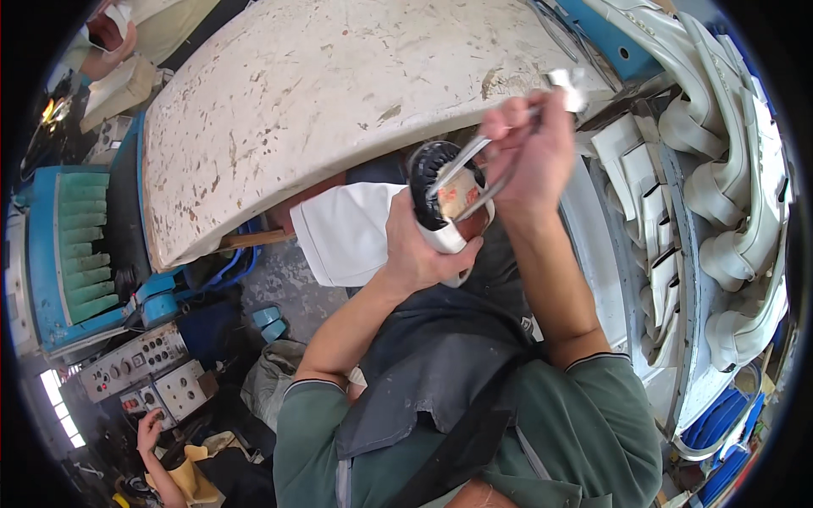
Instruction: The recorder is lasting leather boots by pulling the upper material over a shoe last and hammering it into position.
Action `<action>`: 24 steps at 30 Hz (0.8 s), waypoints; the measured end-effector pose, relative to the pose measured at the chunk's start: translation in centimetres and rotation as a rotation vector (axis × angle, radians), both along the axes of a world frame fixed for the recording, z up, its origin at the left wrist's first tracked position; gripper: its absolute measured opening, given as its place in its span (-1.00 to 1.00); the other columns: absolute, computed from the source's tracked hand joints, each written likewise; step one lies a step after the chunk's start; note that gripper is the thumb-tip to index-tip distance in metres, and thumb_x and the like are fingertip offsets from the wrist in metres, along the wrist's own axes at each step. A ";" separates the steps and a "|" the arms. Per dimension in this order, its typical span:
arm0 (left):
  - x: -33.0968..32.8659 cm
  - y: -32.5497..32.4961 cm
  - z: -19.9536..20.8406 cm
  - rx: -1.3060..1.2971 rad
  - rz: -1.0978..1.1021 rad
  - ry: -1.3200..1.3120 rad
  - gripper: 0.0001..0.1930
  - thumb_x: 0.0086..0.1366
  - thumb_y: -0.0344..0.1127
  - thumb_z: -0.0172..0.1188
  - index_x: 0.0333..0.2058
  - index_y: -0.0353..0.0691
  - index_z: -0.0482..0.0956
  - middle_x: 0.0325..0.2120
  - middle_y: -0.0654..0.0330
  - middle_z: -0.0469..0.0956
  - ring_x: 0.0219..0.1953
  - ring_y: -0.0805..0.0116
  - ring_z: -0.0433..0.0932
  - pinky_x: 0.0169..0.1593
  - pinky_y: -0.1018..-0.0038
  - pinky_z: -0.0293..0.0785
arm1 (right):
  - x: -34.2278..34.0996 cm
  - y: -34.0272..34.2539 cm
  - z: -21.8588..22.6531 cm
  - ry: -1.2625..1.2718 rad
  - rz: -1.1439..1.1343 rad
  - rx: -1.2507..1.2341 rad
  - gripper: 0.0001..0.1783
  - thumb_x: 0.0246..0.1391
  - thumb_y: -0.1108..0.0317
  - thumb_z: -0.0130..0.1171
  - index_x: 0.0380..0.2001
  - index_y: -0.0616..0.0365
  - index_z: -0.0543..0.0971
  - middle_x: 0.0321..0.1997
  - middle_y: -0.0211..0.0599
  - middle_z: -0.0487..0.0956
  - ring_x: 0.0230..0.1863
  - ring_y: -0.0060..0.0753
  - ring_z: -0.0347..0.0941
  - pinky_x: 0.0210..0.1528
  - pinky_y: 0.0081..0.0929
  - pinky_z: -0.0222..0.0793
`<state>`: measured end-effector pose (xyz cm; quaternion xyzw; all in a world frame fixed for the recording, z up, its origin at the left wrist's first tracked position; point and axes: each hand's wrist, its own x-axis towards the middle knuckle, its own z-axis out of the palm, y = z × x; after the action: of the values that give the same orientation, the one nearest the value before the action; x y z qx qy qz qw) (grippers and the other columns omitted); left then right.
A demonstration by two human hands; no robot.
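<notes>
A white boot (pixel 343 233) is tilted in front of my apron, its shaft lying off to the left. Its underside faces up, showing a tan insole (pixel 458 193) with red marks, ringed by a gathered black edge (pixel 424 191). My left hand (pixel 421 254) is closed around the boot's foot part. Metal pincers (pixel 463 159) are gripped in my right hand (pixel 535 152) above the sole. Their two long arms spread down toward the insole, and their shiny far end is blurred beyond my fingers. Whether the arms touch the sole I cannot tell.
A worn, paint-chipped white table (pixel 322 110) stands ahead. On the right, a rack (pixel 690 254) carries several white boots (pixel 728 195). At the left are a blue machine (pixel 51 254) and control panels (pixel 135 364), where another person's hand (pixel 149 427) reaches. A second person's hand (pixel 114 55) shows far left.
</notes>
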<state>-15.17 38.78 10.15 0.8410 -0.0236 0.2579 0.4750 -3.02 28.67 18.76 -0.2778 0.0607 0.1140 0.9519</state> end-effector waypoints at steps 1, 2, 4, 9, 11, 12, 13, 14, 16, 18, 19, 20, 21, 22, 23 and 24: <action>-0.6 0.0 0.0 -0.119 -0.063 0.025 -0.14 -0.18 -0.21 0.58 0.07 -0.42 0.30 -0.10 -0.09 0.50 -0.14 0.07 0.58 -0.06 0.30 0.51 | -0.1 -0.9 -0.2 -0.034 -0.113 -0.032 -0.61 0.42 -0.07 -0.18 -0.29 0.01 0.36 -0.58 -0.38 0.39 -0.57 -0.28 0.39 -0.55 -0.39 0.29; -1.0 0.0 0.4 -0.424 -0.146 0.109 -0.14 -0.15 -0.26 0.57 0.10 -0.41 0.28 -0.01 -0.05 0.49 -0.01 0.18 0.56 0.04 0.35 0.49 | -0.2 -1.7 -0.2 -0.152 -0.124 0.083 -0.60 0.43 -0.08 -0.20 -0.27 0.00 0.38 -0.58 -0.36 0.39 -0.57 -0.26 0.40 -0.57 -0.36 0.32; -1.8 -0.3 1.7 -0.492 -0.178 0.099 -0.13 -0.13 -0.30 0.56 0.13 -0.40 0.25 0.01 -0.02 0.48 0.02 0.23 0.55 0.08 0.35 0.48 | -0.8 -3.0 0.2 -0.310 -0.123 0.071 -0.56 0.44 -0.11 -0.28 -0.23 -0.02 0.40 -0.57 -0.32 0.41 -0.58 -0.19 0.42 -0.59 -0.30 0.35; -2.0 -1.4 4.9 -0.707 -0.251 0.085 -0.13 -0.09 -0.35 0.52 0.17 -0.40 0.21 0.01 0.00 0.47 0.02 0.26 0.54 0.09 0.35 0.49 | -1.8 -3.5 2.1 -0.655 -0.136 0.116 -0.58 0.39 -0.09 -0.15 -0.22 -0.02 0.52 -0.54 -0.44 0.42 -0.58 -0.36 0.31 -0.46 -0.39 0.31; -1.9 -1.2 5.1 -0.556 -0.230 0.140 -0.12 -0.12 -0.30 0.54 0.15 -0.42 0.24 0.00 -0.01 0.48 -0.01 0.24 0.56 0.07 0.36 0.50 | -1.9 -3.4 2.7 -0.673 -0.127 0.096 -0.57 0.38 -0.11 -0.15 -0.22 -0.03 0.52 -0.53 -0.46 0.42 -0.57 -0.37 0.31 -0.46 -0.41 0.29; -1.9 -1.0 5.0 -0.467 -0.224 0.131 -0.12 -0.13 -0.28 0.55 0.14 -0.42 0.25 0.00 -0.01 0.48 -0.02 0.24 0.56 0.05 0.37 0.50 | -1.9 -3.5 2.8 -0.664 -0.126 0.086 -0.57 0.37 -0.12 -0.15 -0.23 -0.04 0.52 -0.53 -0.47 0.42 -0.58 -0.38 0.30 -0.45 -0.42 0.28; -2.0 -0.8 4.8 -0.341 -0.189 0.124 -0.10 -0.15 -0.25 0.56 0.13 -0.44 0.26 -0.02 -0.02 0.49 -0.03 0.23 0.57 0.04 0.37 0.50 | -2.0 -3.6 2.9 -0.656 -0.126 0.076 -0.57 0.37 -0.13 -0.15 -0.25 -0.05 0.52 -0.53 -0.48 0.41 -0.58 -0.38 0.30 -0.45 -0.43 0.27; -2.1 -0.7 4.4 -0.217 -0.154 0.081 -0.09 -0.17 -0.23 0.57 0.13 -0.45 0.26 -0.03 -0.02 0.50 -0.04 0.22 0.57 0.03 0.38 0.51 | -1.9 -3.7 2.9 -0.649 -0.134 0.070 -0.56 0.37 -0.13 -0.16 -0.25 -0.05 0.52 -0.54 -0.49 0.41 -0.58 -0.38 0.30 -0.45 -0.43 0.27; -2.3 -0.6 3.7 -0.062 -0.112 0.024 -0.06 -0.20 -0.19 0.58 0.12 -0.46 0.26 -0.05 -0.03 0.51 -0.06 0.20 0.59 0.00 0.38 0.51 | -1.9 -4.0 2.8 -0.631 -0.145 0.054 -0.55 0.38 -0.13 -0.19 -0.26 -0.05 0.50 -0.54 -0.50 0.41 -0.58 -0.38 0.30 -0.46 -0.42 0.28; -2.4 -0.9 3.1 -0.096 -0.095 0.039 -0.05 -0.21 -0.16 0.59 0.11 -0.47 0.26 -0.07 -0.04 0.53 -0.08 0.18 0.60 -0.01 0.37 0.52 | -1.6 -4.2 2.7 -0.604 -0.146 0.040 -0.54 0.39 -0.13 -0.23 -0.27 -0.04 0.49 -0.54 -0.50 0.40 -0.58 -0.38 0.30 -0.49 -0.41 0.29; -2.5 -1.0 2.9 -0.163 -0.084 0.066 -0.04 -0.22 -0.15 0.59 0.11 -0.47 0.26 -0.08 -0.04 0.54 -0.09 0.17 0.60 -0.02 0.36 0.53 | -1.5 -4.2 2.6 -0.620 -0.135 0.042 -0.54 0.39 -0.13 -0.24 -0.27 -0.04 0.48 -0.54 -0.51 0.40 -0.58 -0.38 0.30 -0.51 -0.41 0.30; -2.5 -1.4 2.7 -0.330 -0.068 0.143 -0.04 -0.22 -0.15 0.59 0.10 -0.47 0.26 -0.09 -0.04 0.54 -0.09 0.16 0.61 -0.02 0.35 0.53 | -1.3 -4.1 2.5 -0.622 -0.119 0.049 -0.54 0.39 -0.12 -0.26 -0.27 -0.04 0.47 -0.54 -0.51 0.40 -0.58 -0.38 0.31 -0.53 -0.41 0.30; -2.5 -1.5 2.6 -0.468 -0.091 0.197 -0.04 -0.22 -0.14 0.59 0.10 -0.47 0.25 -0.09 -0.04 0.54 -0.10 0.15 0.61 -0.03 0.35 0.54 | -1.2 -4.1 2.4 -0.625 -0.111 0.052 -0.55 0.40 -0.12 -0.26 -0.27 -0.04 0.47 -0.54 -0.51 0.40 -0.58 -0.38 0.31 -0.55 -0.41 0.30; -2.5 -1.6 2.5 -0.458 -0.056 0.199 -0.04 -0.22 -0.13 0.59 0.10 -0.47 0.25 -0.09 -0.05 0.55 -0.10 0.14 0.61 -0.03 0.35 0.54 | -1.1 -4.0 2.4 -0.627 -0.102 0.055 -0.55 0.40 -0.12 -0.27 -0.27 -0.04 0.47 -0.54 -0.51 0.40 -0.58 -0.39 0.31 -0.58 -0.41 0.30; -2.5 -1.6 2.5 -0.425 -0.058 0.185 -0.04 -0.21 -0.13 0.59 0.10 -0.47 0.25 -0.09 -0.05 0.55 -0.11 0.14 0.62 -0.03 0.34 0.54 | -0.9 -4.0 2.3 -0.624 -0.101 0.051 -0.55 0.40 -0.11 -0.27 -0.28 -0.04 0.47 -0.54 -0.51 0.40 -0.57 -0.39 0.31 -0.60 -0.41 0.29; -2.5 -1.6 2.5 -0.411 -0.065 0.170 -0.04 -0.21 -0.12 0.58 0.10 -0.47 0.24 -0.09 -0.06 0.55 -0.11 0.13 0.62 -0.03 0.34 0.54 | -0.9 -4.0 2.2 -0.602 -0.113 0.054 -0.55 0.40 -0.11 -0.27 -0.28 -0.04 0.46 -0.54 -0.52 0.40 -0.57 -0.39 0.31 -0.62 -0.41 0.28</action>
<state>-17.68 37.18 12.61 0.7439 0.0423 0.1701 0.6449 -3.88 24.70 20.98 -0.2697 -0.2117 -0.0248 0.9391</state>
